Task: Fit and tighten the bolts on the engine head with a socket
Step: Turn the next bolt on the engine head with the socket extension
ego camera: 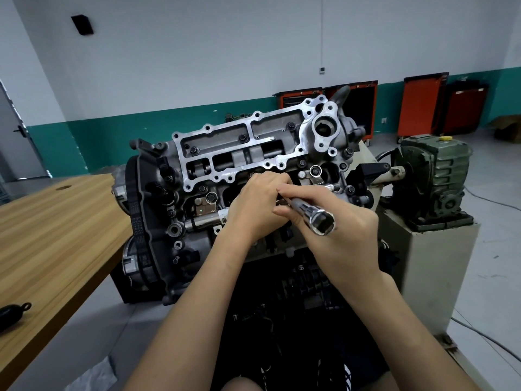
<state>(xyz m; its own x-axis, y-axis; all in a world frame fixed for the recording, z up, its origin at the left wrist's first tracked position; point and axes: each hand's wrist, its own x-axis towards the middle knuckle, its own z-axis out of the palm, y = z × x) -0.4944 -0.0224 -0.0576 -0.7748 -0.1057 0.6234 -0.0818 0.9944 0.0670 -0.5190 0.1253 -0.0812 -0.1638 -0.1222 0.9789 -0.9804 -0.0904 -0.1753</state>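
Centre frame: grey cast-metal engine head (pixel 225 145), top face tilted toward the camera, just right of the light wooden counter (pixel 56 221). Several black bolts (pixel 193 150) sit in the head's upper cover.

Right hand (pixel 338 235): fingers (pixel 298 193) and thumb wrapped round a long chrome tubular socket (pixel 307 210). It is held over the head's lower centre, open hex end toward the camera.

Left hand (pixel 253 207): fingers curled down at the socket's far end, against the head. Cannot tell whether they hold anything.

Green gearbox (pixel 434 176) at right. Red tool carts (pixel 423 105) along the back wall.
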